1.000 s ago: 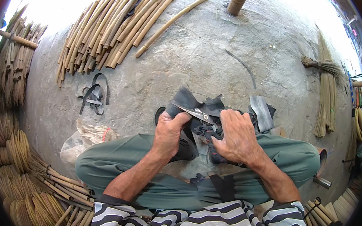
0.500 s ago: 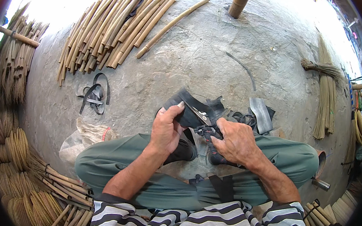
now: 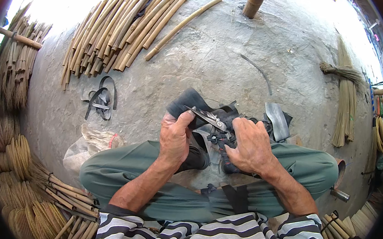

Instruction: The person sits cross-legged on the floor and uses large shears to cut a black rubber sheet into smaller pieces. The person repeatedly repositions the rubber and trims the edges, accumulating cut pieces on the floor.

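Observation:
My left hand (image 3: pixel 176 134) is closed on a wide black rubber strip (image 3: pixel 187 99), thumb on top. My right hand (image 3: pixel 252 144) grips a pair of scissors (image 3: pixel 213 120) by handles wrapped in dark material. Their metal blades lie across the strip and point toward my left thumb. The strip's far part bends away behind the blades. Beyond my right hand lie several dark rubber scraps and a flat grey rubber piece (image 3: pixel 277 122). My feet show partly below the hands, between my crossed legs.
Bamboo poles (image 3: pixel 117 26) lie at the far left. Looped black strips (image 3: pixel 100 100) and a pale sack (image 3: pixel 93 145) are on the left floor. A straw broom (image 3: pixel 344 101) lies right, a bamboo post (image 3: pixel 255 2) stands ahead. Broom heads (image 3: pixel 20 154) are stacked near left.
The scissors' blades have come up over the strip and show more fully. My left hand has shifted slightly left, and the strip's held end has tilted up.

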`<state>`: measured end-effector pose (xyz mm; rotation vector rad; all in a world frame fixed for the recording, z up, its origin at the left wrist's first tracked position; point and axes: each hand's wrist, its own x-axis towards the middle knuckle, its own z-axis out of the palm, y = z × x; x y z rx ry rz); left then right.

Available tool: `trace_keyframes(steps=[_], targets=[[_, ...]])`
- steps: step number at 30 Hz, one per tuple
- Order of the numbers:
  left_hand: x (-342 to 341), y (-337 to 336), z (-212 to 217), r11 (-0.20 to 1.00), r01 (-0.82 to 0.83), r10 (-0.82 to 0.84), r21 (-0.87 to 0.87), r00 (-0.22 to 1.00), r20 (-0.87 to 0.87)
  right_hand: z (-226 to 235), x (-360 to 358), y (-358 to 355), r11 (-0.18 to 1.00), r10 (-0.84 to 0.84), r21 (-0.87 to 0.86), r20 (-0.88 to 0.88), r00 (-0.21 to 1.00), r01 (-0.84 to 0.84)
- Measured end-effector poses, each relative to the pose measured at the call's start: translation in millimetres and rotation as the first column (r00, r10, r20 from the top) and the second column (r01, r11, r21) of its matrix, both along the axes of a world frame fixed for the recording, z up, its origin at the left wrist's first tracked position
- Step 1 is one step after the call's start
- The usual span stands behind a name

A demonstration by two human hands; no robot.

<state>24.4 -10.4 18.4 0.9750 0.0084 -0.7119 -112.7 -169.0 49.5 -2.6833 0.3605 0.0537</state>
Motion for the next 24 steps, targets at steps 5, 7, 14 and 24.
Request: trace_keyframes(steps=[5,7,14,24], targets=[[-9,0,-2,0.994,0.111,-0.11,-0.001,0.986,-0.121,-3,0,-1,0.999,0.004,-0.051,0.071,0.997,-0.001],[-11,0,-3,0.991,0.134,-0.134,-0.015,0.98,-0.148,-3,-1,0,0.999,-0.001,-0.037,0.042,0.999,0.003],[-10,-3,-8,0.999,0.038,-0.038,0.002,0.999,-0.01,-2,-1,-1,0.998,-0.013,0.067,-0.089,0.996,0.019],[-13,0,-9,0.991,0.118,-0.105,0.058,0.976,-0.191,-1,-2,0,0.998,0.001,0.064,-0.082,0.997,0.004]])
